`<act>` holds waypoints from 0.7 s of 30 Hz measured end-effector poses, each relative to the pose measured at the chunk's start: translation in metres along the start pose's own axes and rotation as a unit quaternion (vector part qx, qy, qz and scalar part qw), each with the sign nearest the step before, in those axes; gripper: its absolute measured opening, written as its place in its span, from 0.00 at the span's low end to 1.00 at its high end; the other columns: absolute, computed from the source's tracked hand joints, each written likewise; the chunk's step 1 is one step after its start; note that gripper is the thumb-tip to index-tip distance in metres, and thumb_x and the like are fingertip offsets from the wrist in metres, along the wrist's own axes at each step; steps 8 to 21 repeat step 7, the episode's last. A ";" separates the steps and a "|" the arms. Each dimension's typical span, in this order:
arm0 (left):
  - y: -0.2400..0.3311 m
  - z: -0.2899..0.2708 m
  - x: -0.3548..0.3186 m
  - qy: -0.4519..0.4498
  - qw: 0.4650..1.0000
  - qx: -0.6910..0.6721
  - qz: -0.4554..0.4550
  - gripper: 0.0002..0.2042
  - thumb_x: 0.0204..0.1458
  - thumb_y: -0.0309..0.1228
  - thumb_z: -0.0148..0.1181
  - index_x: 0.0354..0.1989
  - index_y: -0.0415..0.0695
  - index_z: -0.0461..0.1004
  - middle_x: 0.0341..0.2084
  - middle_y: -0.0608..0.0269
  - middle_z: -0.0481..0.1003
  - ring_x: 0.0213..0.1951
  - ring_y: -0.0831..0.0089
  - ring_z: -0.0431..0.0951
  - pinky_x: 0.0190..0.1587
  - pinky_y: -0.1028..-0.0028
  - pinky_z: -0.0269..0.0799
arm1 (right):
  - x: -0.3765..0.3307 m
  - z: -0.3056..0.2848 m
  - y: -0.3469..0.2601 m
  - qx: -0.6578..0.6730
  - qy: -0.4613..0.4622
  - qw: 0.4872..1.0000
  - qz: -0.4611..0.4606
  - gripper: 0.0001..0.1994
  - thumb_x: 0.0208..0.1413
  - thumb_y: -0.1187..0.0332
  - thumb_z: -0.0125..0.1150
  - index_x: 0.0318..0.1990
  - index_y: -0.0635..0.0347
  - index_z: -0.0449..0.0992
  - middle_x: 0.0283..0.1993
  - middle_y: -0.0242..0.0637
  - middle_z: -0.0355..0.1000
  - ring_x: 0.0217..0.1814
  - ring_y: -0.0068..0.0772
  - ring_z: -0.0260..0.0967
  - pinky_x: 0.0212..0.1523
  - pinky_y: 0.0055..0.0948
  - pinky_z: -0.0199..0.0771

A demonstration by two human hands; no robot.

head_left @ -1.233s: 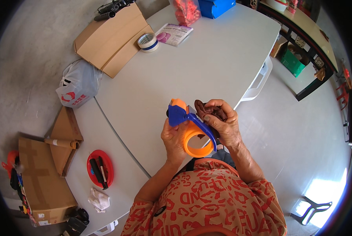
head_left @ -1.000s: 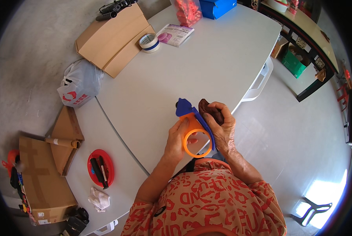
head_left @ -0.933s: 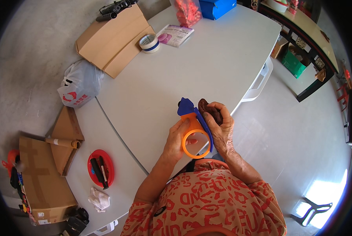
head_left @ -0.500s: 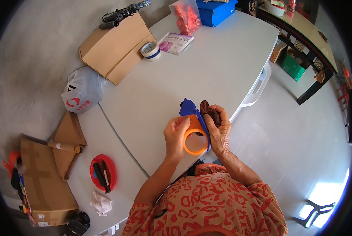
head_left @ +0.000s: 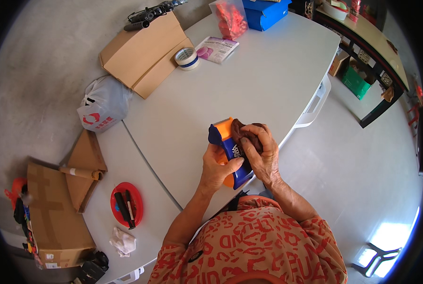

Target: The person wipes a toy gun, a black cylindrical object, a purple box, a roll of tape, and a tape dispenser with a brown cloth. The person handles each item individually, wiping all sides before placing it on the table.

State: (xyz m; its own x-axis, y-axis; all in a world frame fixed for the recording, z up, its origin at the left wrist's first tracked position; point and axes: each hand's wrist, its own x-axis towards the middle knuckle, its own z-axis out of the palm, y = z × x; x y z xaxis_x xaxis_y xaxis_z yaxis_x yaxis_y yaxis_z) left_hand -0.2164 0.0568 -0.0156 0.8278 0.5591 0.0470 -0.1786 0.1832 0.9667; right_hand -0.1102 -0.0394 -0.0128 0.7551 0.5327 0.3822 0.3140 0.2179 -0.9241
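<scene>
Over the table's near edge, my left hand [head_left: 214,169] grips a blue and orange tape dispenser [head_left: 226,143] from its left side, thumb across the broad blue face. A crumpled dark brown cloth [head_left: 240,130] is bunched in the fingers of my right hand [head_left: 265,160]. The cloth presses against the right edge of the dispenser, near its orange upper end. My palm and the cloth hide part of the blue face. Behind my left fingers, the orange ring of the dispenser shows only in part.
Rolls of tape [head_left: 187,58], a printed packet [head_left: 217,49], a clear container of red pieces [head_left: 231,20] and a blue box [head_left: 266,14] stand along the far side. At left are a plastic bag [head_left: 105,104], cardboard boxes [head_left: 55,213], a red dish [head_left: 138,201] with black-handled tools and a white cloth [head_left: 123,242].
The dispenser has turned, so its broad blue face now shows instead of the orange ring's side. My right hand has brought the brown cloth onto its edge. The left thumb has shifted onto the face.
</scene>
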 end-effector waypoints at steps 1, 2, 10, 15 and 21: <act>-0.004 -0.003 -0.001 0.004 1.000 -0.020 -0.005 0.32 0.42 0.23 0.65 0.59 0.38 0.60 0.47 0.61 0.70 0.50 0.72 0.72 0.55 0.69 0.67 | 0.001 0.000 0.005 0.016 0.007 0.999 0.037 0.11 0.52 0.76 0.58 0.44 0.61 0.74 0.43 0.42 0.69 0.45 0.35 0.70 0.46 0.32 0.72; -0.005 -0.005 -0.001 0.008 0.999 -0.041 -0.009 0.32 0.42 0.23 0.66 0.58 0.38 0.60 0.46 0.61 0.71 0.49 0.72 0.72 0.54 0.69 0.68 | 0.002 0.000 0.009 0.033 0.014 0.997 0.073 0.11 0.52 0.76 0.58 0.44 0.61 0.73 0.42 0.42 0.69 0.44 0.34 0.70 0.45 0.31 0.72; 0.000 -0.007 0.001 0.021 1.000 0.007 0.000 0.32 0.43 0.23 0.64 0.60 0.39 0.59 0.46 0.61 0.71 0.47 0.73 0.73 0.54 0.69 0.68 | 0.004 -0.009 0.001 0.010 0.059 0.995 0.083 0.12 0.54 0.78 0.55 0.47 0.62 0.73 0.42 0.39 0.69 0.41 0.30 0.72 0.41 0.27 0.74; 0.000 -0.007 0.001 0.021 1.000 0.007 0.000 0.32 0.43 0.23 0.64 0.60 0.39 0.59 0.46 0.61 0.71 0.47 0.73 0.73 0.54 0.69 0.68 | 0.004 -0.009 0.001 0.010 0.059 0.995 0.083 0.12 0.54 0.78 0.55 0.47 0.62 0.73 0.42 0.39 0.69 0.41 0.30 0.72 0.41 0.27 0.74; 0.000 -0.007 0.001 0.021 1.000 0.007 0.000 0.32 0.43 0.23 0.64 0.60 0.39 0.59 0.46 0.61 0.71 0.47 0.73 0.73 0.54 0.69 0.68 | 0.004 -0.009 0.001 0.010 0.059 0.995 0.083 0.12 0.54 0.78 0.55 0.47 0.62 0.73 0.42 0.39 0.69 0.41 0.30 0.72 0.41 0.27 0.74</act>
